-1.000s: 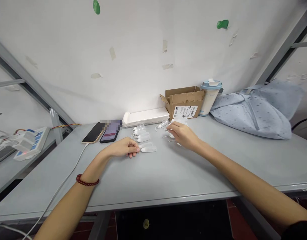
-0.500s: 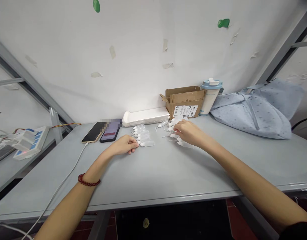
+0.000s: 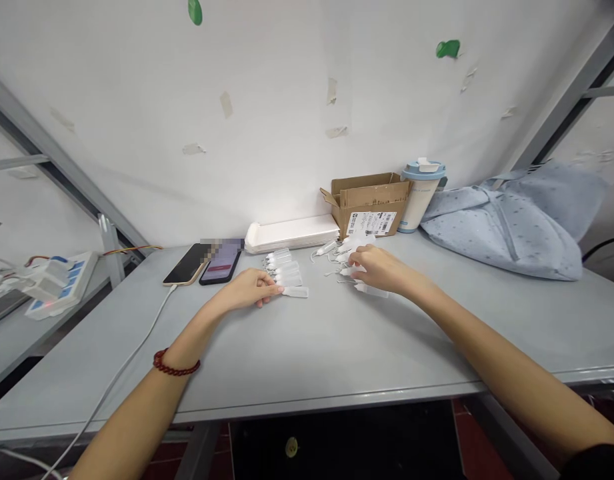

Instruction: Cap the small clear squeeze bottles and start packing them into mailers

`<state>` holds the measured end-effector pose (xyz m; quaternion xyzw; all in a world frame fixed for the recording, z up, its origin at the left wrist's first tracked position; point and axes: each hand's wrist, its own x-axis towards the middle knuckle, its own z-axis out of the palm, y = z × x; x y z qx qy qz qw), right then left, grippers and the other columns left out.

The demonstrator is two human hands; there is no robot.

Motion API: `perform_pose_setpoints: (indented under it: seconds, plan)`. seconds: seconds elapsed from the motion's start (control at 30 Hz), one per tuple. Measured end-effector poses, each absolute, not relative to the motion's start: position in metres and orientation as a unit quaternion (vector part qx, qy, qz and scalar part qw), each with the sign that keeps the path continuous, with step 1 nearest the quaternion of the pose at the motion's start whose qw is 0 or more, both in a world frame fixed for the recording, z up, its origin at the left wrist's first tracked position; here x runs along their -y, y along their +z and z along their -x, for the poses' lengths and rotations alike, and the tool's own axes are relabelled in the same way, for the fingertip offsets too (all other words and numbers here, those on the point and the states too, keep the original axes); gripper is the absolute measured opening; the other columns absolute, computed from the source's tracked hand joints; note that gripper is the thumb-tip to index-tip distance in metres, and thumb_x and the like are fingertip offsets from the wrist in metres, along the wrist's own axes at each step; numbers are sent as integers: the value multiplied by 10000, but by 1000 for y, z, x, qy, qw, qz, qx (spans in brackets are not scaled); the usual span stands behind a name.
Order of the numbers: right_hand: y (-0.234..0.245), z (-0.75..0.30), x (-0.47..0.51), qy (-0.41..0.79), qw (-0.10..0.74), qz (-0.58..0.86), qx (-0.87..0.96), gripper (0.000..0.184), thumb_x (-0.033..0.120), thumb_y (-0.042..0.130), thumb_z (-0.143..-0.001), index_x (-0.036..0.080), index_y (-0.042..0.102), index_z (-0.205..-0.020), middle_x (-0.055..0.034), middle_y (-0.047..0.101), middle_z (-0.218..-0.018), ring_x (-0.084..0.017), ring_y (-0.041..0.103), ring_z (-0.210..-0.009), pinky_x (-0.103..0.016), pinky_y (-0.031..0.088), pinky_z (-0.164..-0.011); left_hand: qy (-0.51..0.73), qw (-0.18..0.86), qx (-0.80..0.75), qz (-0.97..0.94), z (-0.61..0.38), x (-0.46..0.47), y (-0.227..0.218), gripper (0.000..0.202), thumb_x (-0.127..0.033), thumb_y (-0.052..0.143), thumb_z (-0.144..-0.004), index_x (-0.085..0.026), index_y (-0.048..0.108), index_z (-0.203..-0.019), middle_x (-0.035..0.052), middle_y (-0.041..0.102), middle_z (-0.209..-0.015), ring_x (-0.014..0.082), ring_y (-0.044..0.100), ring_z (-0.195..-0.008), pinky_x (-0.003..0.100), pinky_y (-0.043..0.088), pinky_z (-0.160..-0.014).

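Note:
My left hand (image 3: 250, 289) rests on the grey table (image 3: 307, 347), fingers curled, its fingertips touching the nearest piece of a neat row of small translucent plastic pieces (image 3: 285, 270). My right hand (image 3: 377, 267) lies over a loose pile of the same small white pieces (image 3: 347, 257) near the cardboard box, fingers bent and pinching among them; what it grips is hidden. A red bead bracelet (image 3: 175, 366) is on my left wrist.
Two phones (image 3: 207, 265) lie at the back left, one on a white cable (image 3: 121, 373). A white tray (image 3: 291, 235), an open cardboard box (image 3: 369, 202), a blue-lidded cup (image 3: 419, 193) and a pale blue bag (image 3: 517, 220) line the wall. A power strip (image 3: 57, 283) sits far left.
My left hand has slid the nearest plastic piece up against the row. My right hand has moved slightly back into the loose pile.

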<state>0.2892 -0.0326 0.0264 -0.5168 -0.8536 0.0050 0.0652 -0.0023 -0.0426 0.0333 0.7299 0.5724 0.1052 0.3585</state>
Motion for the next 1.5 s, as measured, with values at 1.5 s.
perform_pose_setpoints:
  seconds: [1.5]
  plan:
    - [16, -221, 93, 126, 193, 502, 834, 339, 259, 416, -876, 120, 411, -1185, -112, 659, -886, -232, 619, -777, -264, 372, -577, 368, -212, -113, -898, -74, 108, 6, 201, -33, 426, -821, -101, 541, -972, 132, 617, -938, 211, 572, -922, 330, 518, -748]
